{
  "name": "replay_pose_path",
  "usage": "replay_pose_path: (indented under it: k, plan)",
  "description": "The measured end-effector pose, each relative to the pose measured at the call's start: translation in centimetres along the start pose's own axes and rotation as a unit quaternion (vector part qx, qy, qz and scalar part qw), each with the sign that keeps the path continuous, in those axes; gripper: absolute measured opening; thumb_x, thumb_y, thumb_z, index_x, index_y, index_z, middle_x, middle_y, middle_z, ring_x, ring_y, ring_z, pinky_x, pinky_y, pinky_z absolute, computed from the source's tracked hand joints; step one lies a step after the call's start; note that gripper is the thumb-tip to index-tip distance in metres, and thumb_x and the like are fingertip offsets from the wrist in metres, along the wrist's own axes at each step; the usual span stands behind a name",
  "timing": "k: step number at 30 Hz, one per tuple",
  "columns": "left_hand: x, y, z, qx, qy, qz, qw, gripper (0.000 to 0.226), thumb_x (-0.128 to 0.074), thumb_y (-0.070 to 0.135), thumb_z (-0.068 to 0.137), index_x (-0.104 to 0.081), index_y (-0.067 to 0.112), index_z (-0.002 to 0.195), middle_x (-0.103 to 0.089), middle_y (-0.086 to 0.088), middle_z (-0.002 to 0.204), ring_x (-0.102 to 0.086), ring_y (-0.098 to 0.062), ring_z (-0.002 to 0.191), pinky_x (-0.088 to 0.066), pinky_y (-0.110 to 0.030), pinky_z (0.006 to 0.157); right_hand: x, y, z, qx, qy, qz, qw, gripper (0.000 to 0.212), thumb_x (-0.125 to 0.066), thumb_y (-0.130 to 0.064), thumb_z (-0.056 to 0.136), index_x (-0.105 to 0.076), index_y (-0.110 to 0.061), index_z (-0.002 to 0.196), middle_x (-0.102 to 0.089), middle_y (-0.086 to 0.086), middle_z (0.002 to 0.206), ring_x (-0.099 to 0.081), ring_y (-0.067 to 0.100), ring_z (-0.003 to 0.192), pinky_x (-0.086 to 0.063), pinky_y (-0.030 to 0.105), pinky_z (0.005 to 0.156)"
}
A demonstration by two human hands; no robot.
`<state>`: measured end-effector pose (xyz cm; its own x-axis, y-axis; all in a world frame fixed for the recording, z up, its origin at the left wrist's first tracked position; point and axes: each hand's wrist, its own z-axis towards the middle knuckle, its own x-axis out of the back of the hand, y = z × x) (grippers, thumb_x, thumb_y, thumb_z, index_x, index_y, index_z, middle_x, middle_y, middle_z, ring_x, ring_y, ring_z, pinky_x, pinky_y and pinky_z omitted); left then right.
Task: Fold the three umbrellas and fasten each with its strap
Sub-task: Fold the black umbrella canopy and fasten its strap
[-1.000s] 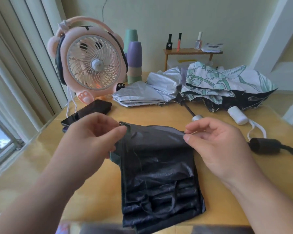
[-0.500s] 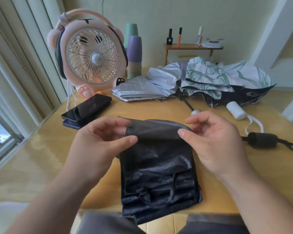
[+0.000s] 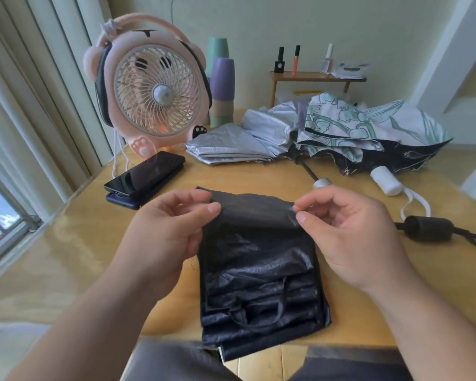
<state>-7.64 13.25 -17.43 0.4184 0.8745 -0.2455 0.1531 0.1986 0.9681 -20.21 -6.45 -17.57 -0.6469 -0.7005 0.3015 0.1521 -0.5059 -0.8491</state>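
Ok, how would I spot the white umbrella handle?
Start at the pink fan, then look right to the flowered umbrella. The white handle pokes out from its near edge. Unlike the black handle nearby, it is a stubby white cylinder.

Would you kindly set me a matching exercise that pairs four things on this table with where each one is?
Things:
1. black folded umbrella canopy
2. silver-grey umbrella canopy
3. black smartphone
4. white cylindrical umbrella handle

Places:
A. on the left, just in front of the round pink desk fan
B. pinched at its top edge by the left hand and right hand
C. on the right, with a white wrist loop trailing from it
D. at the back, between the fan and the green-and-white floral umbrella

Pairs: 1-B, 2-D, 3-A, 4-C.
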Motion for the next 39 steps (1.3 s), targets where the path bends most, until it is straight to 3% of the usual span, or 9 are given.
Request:
replay_pose_path:
  k: [5,10,15,17,20,23,27,33,39]
  plan:
    - [0.5,-0.6,-0.7,-0.061,-0.007,0.004,0.998,0.02,-0.079,0.013,0.068,-0.08,0.022,0.085,-0.064,-0.002,0.073,-0.04,-0.013,0.044,-0.032,-0.02,0.044,0.3,0.1,0.1,0.007,-0.009,0.012,1.0,0.031,-0.073,0.006,0.083,-0.074,-0.025,0.081,-0.075,-0.002,0.083,-0.069,0.016,0.078,-0.056,0.021,0.073]
    - [1.7,-0.3,-1.2,-0.089,-0.02,0.244,0.965,0.007,-0.08,0.02,0.082,-0.079,0.025,0.087,-0.069,0.01,0.07,-0.055,-0.003,0.054,-0.043,-0.015,0.058,0.9,0.3,-0.5,0.019,-0.046,-0.009,0.999,0.022,-0.074,-0.003,0.084,-0.076,-0.026,0.084,-0.073,0.003,0.082,-0.065,0.029,0.074,-0.057,0.046,0.073]
    - [2.2,0.6,-1.4,-0.323,-0.118,0.611,0.713,0.04,-0.059,0.07,0.085,-0.071,0.035,0.1,-0.052,0.017,0.109,-0.049,-0.008,0.105,-0.046,-0.034,0.091,1.2,0.5,-1.0,0.05,-0.117,-0.051,0.991,0.031,-0.071,0.001,0.079,-0.075,-0.028,0.09,-0.07,-0.004,0.096,-0.056,0.029,0.071,-0.053,0.048,0.071]
    - [1.0,0.9,-1.3,-0.372,-0.195,0.622,0.661,0.049,-0.056,0.072,0.086,-0.065,0.032,0.113,-0.048,0.007,0.139,-0.042,-0.022,0.134,-0.036,-0.052,0.111,1.3,0.2,-1.1,0.062,-0.134,-0.08,0.986,0.038,-0.071,0.008,0.08,-0.074,-0.027,0.092,-0.069,-0.006,0.1,-0.056,0.026,0.072,-0.053,0.045,0.073]
    - [-0.7,0.9,-0.7,-0.343,-0.312,0.627,0.626,0.058,-0.061,0.07,0.085,-0.053,0.034,0.129,-0.044,0.007,0.151,-0.038,-0.017,0.144,-0.024,-0.043,0.122,1.8,-0.4,-1.6,0.08,-0.156,-0.125,0.976,0.04,-0.073,0.007,0.079,-0.074,-0.029,0.096,-0.068,-0.015,0.107,-0.059,0.017,0.082,-0.051,0.032,0.078]
    - [-1.3,0.5,-0.5,-0.33,-0.322,0.629,0.627,0.038,-0.068,0.06,0.085,-0.059,0.034,0.111,-0.05,0.004,0.146,-0.052,-0.021,0.13,-0.04,-0.037,0.11,2.8,-1.1,-2.6,0.09,-0.215,-0.181,0.955,0.039,-0.077,-0.007,0.079,-0.072,-0.037,0.102,-0.062,-0.023,0.12,-0.056,0.002,0.117,-0.041,0.013,0.095]
    - [-1.8,0.2,-0.8,-0.336,-0.3,0.619,0.643,0.015,-0.069,0.044,0.085,-0.062,0.033,0.092,-0.053,0.007,0.145,-0.057,-0.018,0.124,-0.045,-0.034,0.102,3.3,-1.0,-3.8,0.109,-0.234,-0.246,0.934,0.031,-0.079,-0.029,0.078,-0.07,-0.04,0.105,-0.052,-0.025,0.132,-0.041,0.01,0.139,-0.027,0.013,0.111]
    - [-2.5,0.1,-0.1,-0.293,-0.251,0.558,0.734,0.003,-0.051,0.028,0.092,-0.054,0.027,0.09,-0.067,0.009,0.091,-0.062,-0.007,0.086,-0.048,-0.033,0.075,2.3,-1.0,-4.3,0.178,-0.116,-0.296,0.931,0.02,-0.079,-0.04,0.077,-0.073,-0.021,0.08,-0.054,-0.007,0.094,-0.049,0.017,0.095,-0.041,0.024,0.087]
    - [-2.9,2.0,2.4,-0.134,-0.197,0.47,0.85,0.01,-0.055,0.021,0.1,-0.056,0.023,0.091,-0.052,0.019,0.054,-0.044,-0.003,0.051,-0.035,-0.021,0.051,0.7,-1.8,-4.4,0.132,-0.119,-0.334,0.926,0.036,-0.064,-0.055,0.081,-0.076,-0.027,0.101,-0.048,-0.016,0.069,-0.048,0.008,0.076,-0.048,0.027,0.065]
